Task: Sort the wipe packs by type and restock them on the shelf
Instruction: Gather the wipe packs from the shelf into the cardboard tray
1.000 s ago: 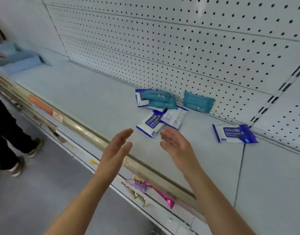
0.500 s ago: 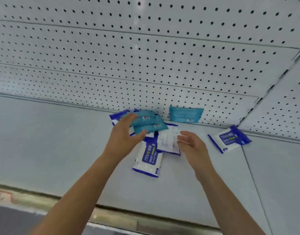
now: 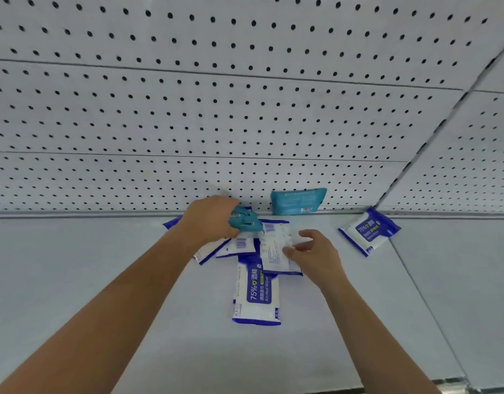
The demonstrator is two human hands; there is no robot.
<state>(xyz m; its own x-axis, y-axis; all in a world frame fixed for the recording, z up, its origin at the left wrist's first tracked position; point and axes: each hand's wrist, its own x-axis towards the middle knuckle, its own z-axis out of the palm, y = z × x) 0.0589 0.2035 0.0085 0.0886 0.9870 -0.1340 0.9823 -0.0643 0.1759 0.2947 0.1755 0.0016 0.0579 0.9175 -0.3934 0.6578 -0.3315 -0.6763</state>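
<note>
Pale grey shelf (image 3: pixel 102 265) with a perforated pegboard back panel (image 3: pixel 245 109) filling the upper frame. Frame centre: left hand (image 3: pixel 209 220) grips a teal pack (image 3: pixel 243 221) atop the blue-white packs (image 3: pixel 256 297) — right hand (image 3: pixel 313 254) pinches a face-down pack (image 3: pixel 275 251).

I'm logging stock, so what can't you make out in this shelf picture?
Head view only.
Teal packs in the pile: the left hand grips and covers them; count unclear.
Far-left blue pack: mostly behind the left hand.
Face-down pack: label too small; whether the right hand pinches it is unclear.
Upright teal pack: print blurred.
</note>
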